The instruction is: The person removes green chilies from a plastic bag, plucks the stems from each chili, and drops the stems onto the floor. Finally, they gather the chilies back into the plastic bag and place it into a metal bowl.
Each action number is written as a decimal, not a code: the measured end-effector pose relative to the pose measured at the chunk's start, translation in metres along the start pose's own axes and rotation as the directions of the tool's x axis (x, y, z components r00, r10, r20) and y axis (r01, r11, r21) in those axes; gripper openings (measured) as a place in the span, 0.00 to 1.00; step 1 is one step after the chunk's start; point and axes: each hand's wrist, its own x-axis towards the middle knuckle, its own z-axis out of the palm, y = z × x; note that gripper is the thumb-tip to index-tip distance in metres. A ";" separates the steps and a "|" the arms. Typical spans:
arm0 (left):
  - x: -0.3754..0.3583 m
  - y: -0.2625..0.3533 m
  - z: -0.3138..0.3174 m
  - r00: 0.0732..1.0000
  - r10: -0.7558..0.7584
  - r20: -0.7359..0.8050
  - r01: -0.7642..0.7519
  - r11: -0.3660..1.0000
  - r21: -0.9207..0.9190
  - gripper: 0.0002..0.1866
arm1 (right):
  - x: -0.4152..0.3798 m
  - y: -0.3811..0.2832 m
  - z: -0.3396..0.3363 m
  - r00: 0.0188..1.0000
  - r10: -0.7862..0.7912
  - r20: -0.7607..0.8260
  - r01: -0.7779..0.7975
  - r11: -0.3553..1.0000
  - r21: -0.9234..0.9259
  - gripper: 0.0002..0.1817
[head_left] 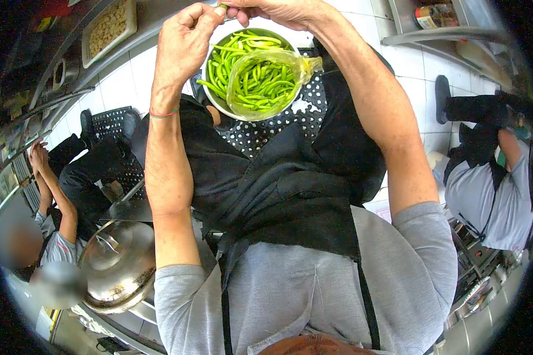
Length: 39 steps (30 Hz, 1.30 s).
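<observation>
My left hand (189,32) and my right hand (284,12) meet at the top edge of the view with their fingertips pinched together. Between them shows a small bit of a green chili pepper (222,6); the rest of it is hidden by the fingers. Just below my hands stands a round metal bowl (219,107) filled with long, thin green chili peppers (219,68). A clear yellowish plastic bag (305,70) holding more of the peppers lies on top of them, over the bowl's right side.
The bowl stands by a black perforated mat or stool (260,133), in front of my knees. At upper left, a white basket (133,26) of pale pieces sits on a metal shelf. A large metal lid (118,260) is at lower left. Other people are on both sides.
</observation>
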 end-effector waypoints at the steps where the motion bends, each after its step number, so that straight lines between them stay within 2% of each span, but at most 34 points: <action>1: -0.001 0.002 0.001 1.000 0.002 -0.018 -0.002 1.000 -0.009 0.14 | 0.001 0.003 0.001 1.000 -0.006 0.022 0.004 0.997 0.071 0.11; 3: -0.001 0.004 0.002 0.999 0.004 -0.053 -0.006 1.000 -0.025 0.14 | 0.003 0.012 0.001 0.998 -0.024 0.064 0.010 0.977 0.212 0.10; 6: 0.001 -0.001 -0.009 0.987 -0.159 -0.010 0.157 0.983 -0.092 0.14 | 0.005 0.015 -0.003 0.997 -0.041 0.068 0.001 0.861 0.508 0.09; 9: 0.000 0.009 0.001 0.994 -0.076 0.073 0.082 0.993 -0.086 0.13 | 0.002 -0.001 -0.005 0.989 -0.062 -0.134 0.115 0.892 0.436 0.07; 10: -0.001 0.005 0.004 0.986 -0.086 0.145 0.094 0.995 -0.045 0.14 | 0.002 -0.003 -0.009 0.985 -0.091 -0.149 0.141 0.918 0.370 0.06; 13: -0.005 -0.014 0.029 0.919 -0.150 0.364 0.087 0.979 0.185 0.17 | -0.001 -0.007 -0.013 0.968 -0.031 -0.249 0.151 0.864 0.481 0.06; 15: -0.008 -0.058 0.064 0.889 -0.210 0.406 0.077 0.945 0.319 0.18 | -0.002 -0.003 -0.018 0.960 -0.027 -0.277 0.162 0.865 0.475 0.06; 17: -0.027 -0.112 0.110 0.924 -0.197 0.328 -0.015 0.838 0.545 0.19 | -0.002 -0.003 -0.021 0.951 -0.003 -0.309 0.145 0.888 0.437 0.06; 19: -0.042 -0.149 0.143 0.868 -0.334 0.368 0.026 0.770 0.637 0.20 | -0.002 -0.006 -0.022 0.936 0.036 -0.350 0.099 0.927 0.361 0.06; 21: -0.053 -0.179 0.163 0.891 -0.372 0.261 0.097 0.715 0.692 0.21 | -0.003 -0.009 -0.025 0.938 0.001 -0.347 0.124 0.932 0.340 0.06; 22: -0.052 -0.186 0.171 0.898 -0.387 0.210 0.131 0.690 0.712 0.22 | -0.007 -0.014 -0.024 0.937 -0.015 -0.350 0.131 0.942 0.309 0.06; 25: -0.044 -0.194 0.184 0.851 -0.484 0.204 0.202 0.661 0.723 0.24 | -0.015 -0.020 -0.025 0.931 -0.019 -0.364 0.131 0.949 0.286 0.08; 30: -0.049 -0.233 0.200 0.901 -0.402 0.161 0.189 0.700 0.689 0.25 | -0.016 -0.022 -0.037 0.931 -0.066 -0.358 0.154 0.962 0.223 0.11; 32: -0.052 -0.224 0.197 0.908 -0.382 0.172 0.166 0.706 0.689 0.23 | -0.022 -0.028 -0.035 0.906 -0.026 -0.423 0.141 0.960 0.244 0.11; 33: -0.055 -0.219 0.193 0.893 -0.384 0.236 0.121 0.709 0.694 0.23 | -0.024 -0.031 -0.032 0.895 -0.008 -0.446 0.136 0.958 0.254 0.11; 34: -0.056 -0.206 0.187 0.875 -0.385 0.294 0.079 0.712 0.698 0.22 | -0.024 -0.027 -0.036 0.922 -0.042 -0.385 0.145 0.959 0.244 0.10; 36: -0.057 -0.190 0.180 0.861 -0.342 0.376 -0.020 0.716 0.698 0.22 | -0.024 -0.023 -0.037 0.920 -0.017 -0.392 0.124 0.961 0.249 0.09; 39: -0.041 -0.146 0.158 0.891 -0.248 0.381 -0.018 0.819 0.574 0.21 | -0.031 -0.020 -0.038 0.939 -0.028 -0.343 0.091 0.981 0.169 0.09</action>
